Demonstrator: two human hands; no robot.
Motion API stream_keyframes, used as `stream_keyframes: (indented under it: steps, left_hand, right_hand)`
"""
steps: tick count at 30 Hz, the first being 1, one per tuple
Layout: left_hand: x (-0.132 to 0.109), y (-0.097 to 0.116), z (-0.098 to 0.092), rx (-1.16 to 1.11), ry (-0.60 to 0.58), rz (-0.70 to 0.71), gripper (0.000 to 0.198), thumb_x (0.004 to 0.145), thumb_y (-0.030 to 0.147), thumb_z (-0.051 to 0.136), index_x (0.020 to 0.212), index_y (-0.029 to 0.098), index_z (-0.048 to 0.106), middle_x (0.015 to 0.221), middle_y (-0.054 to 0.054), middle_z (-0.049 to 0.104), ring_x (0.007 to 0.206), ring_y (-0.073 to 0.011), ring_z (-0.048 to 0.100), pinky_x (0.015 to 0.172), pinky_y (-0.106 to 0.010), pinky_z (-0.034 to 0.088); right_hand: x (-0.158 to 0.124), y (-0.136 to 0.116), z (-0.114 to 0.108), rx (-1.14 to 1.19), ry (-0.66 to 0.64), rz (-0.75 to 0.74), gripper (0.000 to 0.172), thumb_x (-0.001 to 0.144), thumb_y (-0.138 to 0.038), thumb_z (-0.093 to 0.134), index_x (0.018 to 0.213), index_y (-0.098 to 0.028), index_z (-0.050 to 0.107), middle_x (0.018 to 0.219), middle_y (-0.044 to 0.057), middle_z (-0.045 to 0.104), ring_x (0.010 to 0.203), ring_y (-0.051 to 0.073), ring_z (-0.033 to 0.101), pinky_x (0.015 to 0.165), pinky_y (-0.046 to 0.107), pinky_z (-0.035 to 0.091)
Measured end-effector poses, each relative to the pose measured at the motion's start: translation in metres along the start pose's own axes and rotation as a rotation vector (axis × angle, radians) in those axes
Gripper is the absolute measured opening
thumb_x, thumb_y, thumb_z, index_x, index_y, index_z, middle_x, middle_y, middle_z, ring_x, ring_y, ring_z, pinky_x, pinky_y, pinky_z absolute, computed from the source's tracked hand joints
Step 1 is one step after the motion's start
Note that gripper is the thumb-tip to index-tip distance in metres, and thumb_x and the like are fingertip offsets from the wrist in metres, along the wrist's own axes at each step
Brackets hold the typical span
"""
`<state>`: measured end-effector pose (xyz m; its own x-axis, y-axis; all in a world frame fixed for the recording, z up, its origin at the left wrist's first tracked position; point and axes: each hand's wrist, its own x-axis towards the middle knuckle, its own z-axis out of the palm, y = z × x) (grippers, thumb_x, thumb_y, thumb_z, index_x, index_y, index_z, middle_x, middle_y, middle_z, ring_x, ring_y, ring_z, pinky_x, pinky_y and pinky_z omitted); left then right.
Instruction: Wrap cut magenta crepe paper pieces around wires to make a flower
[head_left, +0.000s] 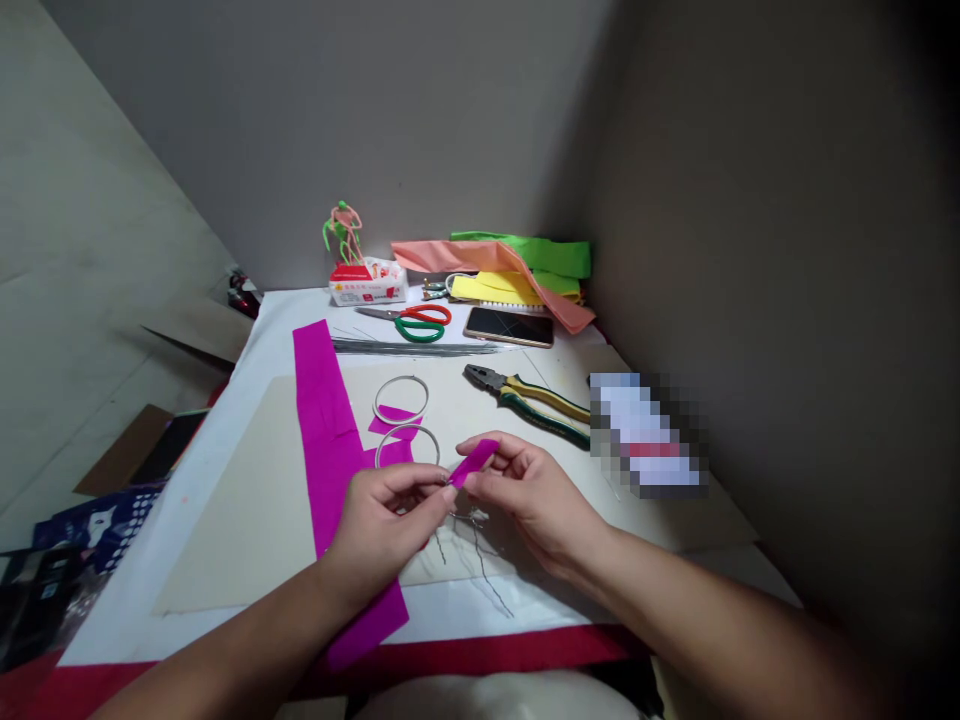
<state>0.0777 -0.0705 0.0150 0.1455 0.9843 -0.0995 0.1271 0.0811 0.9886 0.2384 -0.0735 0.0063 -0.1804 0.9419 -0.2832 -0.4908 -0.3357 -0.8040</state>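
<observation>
Between my two hands is a small folded strip of magenta crepe paper. My left hand pinches its lower end, thumb against fingers. My right hand grips the upper part, fingers curled behind it. Twisted thin wires hang below my fingers; where they join is hidden. Just beyond my left hand, a white ring and a second white ring lie over small magenta pieces. A long magenta paper strip runs under my left forearm.
Pliers lie right of centre, near a blurred-out object. Farther back are scissors, a phone, grey wires, a tissue pack and coloured paper strips. Beige board covers part of the table. Grey walls stand behind and right.
</observation>
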Motion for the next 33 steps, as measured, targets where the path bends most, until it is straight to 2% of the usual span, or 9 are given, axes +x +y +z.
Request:
stream_keyframes:
  steps: [8, 13, 20, 27, 33]
  left_hand:
    - [0.0008, 0.0013, 0.0001, -0.014, -0.001, -0.066, 0.011, 0.065, 0.021, 0.075, 0.072, 0.014, 0.071, 0.053, -0.001, 0.066, 0.044, -0.0112, 0.056, 0.043, -0.021, 0.045]
    - [0.0012, 0.0001, 0.0013, -0.015, -0.004, -0.094, 0.012, 0.067, 0.023, 0.074, 0.072, 0.014, 0.07, 0.053, 0.0, 0.064, 0.043, -0.0098, 0.054, 0.042, -0.021, 0.043]
    - [-0.002, 0.0045, 0.0016, -0.065, -0.054, -0.2, 0.016, 0.07, 0.027, 0.073, 0.078, 0.013, 0.071, 0.057, -0.003, 0.068, 0.049, -0.0122, 0.059, 0.046, -0.021, 0.046]
    - [-0.0023, 0.0043, 0.0004, -0.038, -0.122, -0.123, 0.02, 0.079, 0.03, 0.065, 0.07, 0.014, 0.072, 0.068, -0.007, 0.073, 0.063, -0.0138, 0.063, 0.058, -0.022, 0.047]
    - [-0.002, 0.0054, 0.0026, 0.044, -0.115, -0.104, 0.025, 0.081, 0.028, 0.062, 0.062, 0.014, 0.069, 0.061, -0.004, 0.068, 0.056, -0.0105, 0.058, 0.055, -0.02, 0.044]
  right_hand:
    - [0.0009, -0.0027, -0.002, -0.033, -0.135, 0.033, 0.022, 0.063, -0.026, 0.082, 0.078, -0.015, 0.07, 0.07, 0.001, 0.068, 0.066, 0.013, 0.06, 0.07, 0.028, 0.045]
    - [0.0012, -0.0015, -0.005, -0.076, -0.103, 0.004, 0.016, 0.067, -0.027, 0.08, 0.072, -0.015, 0.071, 0.068, 0.001, 0.069, 0.066, 0.012, 0.059, 0.071, 0.029, 0.044]
    - [0.0029, 0.0006, -0.0063, -0.112, -0.094, -0.04, 0.006, 0.068, -0.02, 0.078, 0.071, -0.016, 0.074, 0.072, 0.002, 0.071, 0.07, 0.013, 0.061, 0.073, 0.029, 0.046]
    - [-0.0004, -0.0011, 0.0005, -0.072, -0.057, -0.101, 0.006, 0.068, -0.017, 0.075, 0.073, -0.019, 0.076, 0.064, 0.0, 0.069, 0.062, 0.013, 0.061, 0.068, 0.029, 0.048]
    - [-0.0002, 0.0046, 0.0005, -0.043, -0.089, -0.095, 0.002, 0.072, -0.017, 0.074, 0.073, -0.017, 0.074, 0.064, 0.001, 0.068, 0.062, 0.012, 0.06, 0.068, 0.029, 0.046]
